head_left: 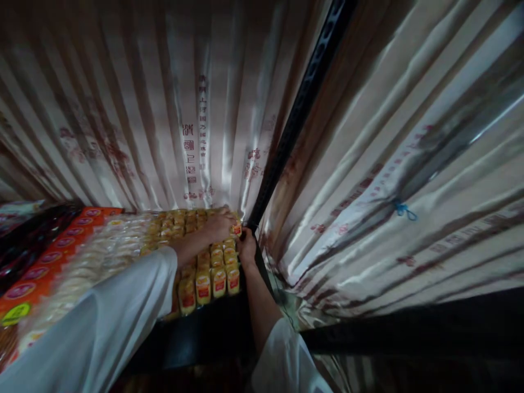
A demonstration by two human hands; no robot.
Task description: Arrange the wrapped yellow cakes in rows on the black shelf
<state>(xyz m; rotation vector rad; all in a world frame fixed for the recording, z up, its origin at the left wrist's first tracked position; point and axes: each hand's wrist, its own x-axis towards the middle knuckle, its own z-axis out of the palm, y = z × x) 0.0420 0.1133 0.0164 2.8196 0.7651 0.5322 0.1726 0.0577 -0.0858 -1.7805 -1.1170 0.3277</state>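
So there's pleated pale curtain point(229, 109) with red Chinese print everywhere, a slotted black post point(301, 117) cutting through it, blue tie point(406, 211) right of the post, pretty dim light overall

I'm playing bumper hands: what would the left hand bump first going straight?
Probably the left hand would meet the little packet, then maybe the right hand or black post; depth is unclear.

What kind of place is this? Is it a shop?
Probably a shop or a snack stall. Little yellow packets stand in neat rows, pale wrapped packets fill the space beside them, and the tall black post with slots looks like part of a shelf.
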